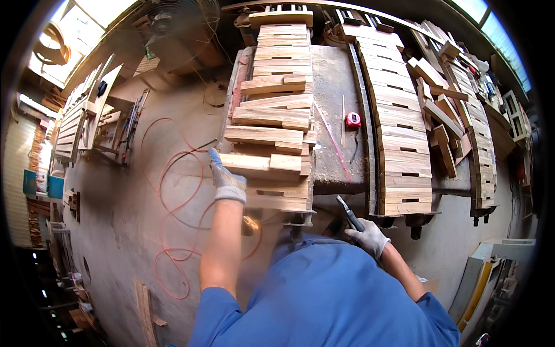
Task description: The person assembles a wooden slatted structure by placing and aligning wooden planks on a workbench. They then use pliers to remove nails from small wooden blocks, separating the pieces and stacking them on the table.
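Note:
My left hand [225,179], in a grey-white glove with bluish fingertips, is at the left end of a pale wooden piece [248,162], its fingers closed about that end. A shorter block section shows at the piece's right end. The piece lies across a long row of slotted wooden boards [272,199], with several similar loose pieces [263,135] farther up the row. My right hand [370,237], gloved too, is closed round the dark handle of a chisel-like tool [350,214]. Its narrow metal end points up and left, near the front of the bench and apart from the wood.
A red tape measure [352,120] lies on the dusty bench surface [338,156] right of the row. Beyond is a second row of slotted boards [404,144], with loose offcuts [442,115] beside it. A red hose [167,225] loops across the floor at left.

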Available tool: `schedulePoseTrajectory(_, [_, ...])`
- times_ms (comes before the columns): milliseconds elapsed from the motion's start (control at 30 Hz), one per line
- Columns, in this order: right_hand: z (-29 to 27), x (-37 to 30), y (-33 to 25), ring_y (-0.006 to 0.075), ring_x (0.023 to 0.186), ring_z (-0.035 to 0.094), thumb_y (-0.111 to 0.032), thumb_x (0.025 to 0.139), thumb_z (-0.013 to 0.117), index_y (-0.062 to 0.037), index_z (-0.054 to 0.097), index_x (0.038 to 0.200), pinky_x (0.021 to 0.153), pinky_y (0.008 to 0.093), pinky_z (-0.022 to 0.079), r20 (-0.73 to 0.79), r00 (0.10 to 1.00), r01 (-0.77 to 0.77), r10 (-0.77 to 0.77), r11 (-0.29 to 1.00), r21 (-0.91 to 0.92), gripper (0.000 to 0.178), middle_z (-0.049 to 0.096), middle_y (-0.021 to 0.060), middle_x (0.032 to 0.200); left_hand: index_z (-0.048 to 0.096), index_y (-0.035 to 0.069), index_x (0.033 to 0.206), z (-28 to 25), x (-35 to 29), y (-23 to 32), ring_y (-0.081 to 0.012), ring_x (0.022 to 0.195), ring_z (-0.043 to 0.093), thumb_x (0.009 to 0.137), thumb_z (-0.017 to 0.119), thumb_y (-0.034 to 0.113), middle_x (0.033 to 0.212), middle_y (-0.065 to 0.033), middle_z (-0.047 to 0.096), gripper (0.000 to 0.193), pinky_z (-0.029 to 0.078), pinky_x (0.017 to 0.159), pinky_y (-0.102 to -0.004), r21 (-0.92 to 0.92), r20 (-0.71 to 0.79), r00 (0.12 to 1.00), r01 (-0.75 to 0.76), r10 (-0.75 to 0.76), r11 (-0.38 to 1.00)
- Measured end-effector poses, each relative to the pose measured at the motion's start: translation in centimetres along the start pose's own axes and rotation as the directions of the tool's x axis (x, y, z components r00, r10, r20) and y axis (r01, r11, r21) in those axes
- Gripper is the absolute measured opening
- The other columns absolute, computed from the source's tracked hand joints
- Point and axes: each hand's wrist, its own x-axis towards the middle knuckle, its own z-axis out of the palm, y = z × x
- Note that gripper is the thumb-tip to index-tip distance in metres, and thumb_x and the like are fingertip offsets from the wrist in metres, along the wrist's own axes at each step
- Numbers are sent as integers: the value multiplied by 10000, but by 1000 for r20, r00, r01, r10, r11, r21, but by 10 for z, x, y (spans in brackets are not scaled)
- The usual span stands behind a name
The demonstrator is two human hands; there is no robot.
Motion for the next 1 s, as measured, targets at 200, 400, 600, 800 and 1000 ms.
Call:
schedulePoseTrajectory(200, [-2, 7, 16, 145, 752, 622, -333, 947, 782, -21, 689, 1021, 709, 351, 534, -17, 998, 63, -63, 998, 11, 334, 672, 60, 827, 612, 187, 1422, -1, 17, -11, -233, 1212, 637, 904, 812, 587, 1355, -64, 662, 684, 536, 1045, -456, 229, -115, 984, -106, 135, 968])
schedulePoseTrajectory(400, [-24, -9, -11, 136, 732, 664, -271, 946, 800, -23, 691, 1083, 680, 330, 571, -52, 998, 41, -33, 984, 176, 304, 695, 50, 871, 642, 112, 1427, -11, 15, 8, -246, 1226, 640, 845, 935, 349, 1375, -63, 674, 694, 539, 996, -486, 293, -233, 972, 30, 41, 956])
schedulePoseTrajectory(600, [-99, 4, -19, 114, 666, 617, -222, 944, 776, -26, 651, 1133, 577, 274, 514, -329, 943, 108, -49, 981, 164, 300, 656, 24, 847, 572, 212, 1490, -3, 15, -5, -303, 1200, 650, 919, 869, 347, 1376, -65, 660, 657, 575, 925, -588, 277, -127, 992, 12, 24, 961])
schedulePoseTrajectory(800, [-155, 15, -36, 161, 643, 686, -303, 925, 799, -24, 668, 1140, 585, 341, 550, -669, 739, -147, -81, 950, -277, 376, 696, 117, 805, 608, 129, 1493, 12, -7, 21, -302, 1157, 680, 969, 800, 371, 1344, -120, 695, 608, 580, 966, -494, 791, -70, 979, -63, 192, 608])
schedulePoseTrajectory(1000, [-175, 37, -28, 457, 1087, 711, -353, 837, 852, 3, 634, 1234, 985, 516, 544, -738, 657, -328, -151, 825, -461, 577, 746, 271, 1111, 676, -32, 1368, -11, -6, 16, -236, 1148, 697, 957, 811, 319, 1252, -157, 732, 558, 551, 972, -356, 960, 262, 802, -273, 537, -62])
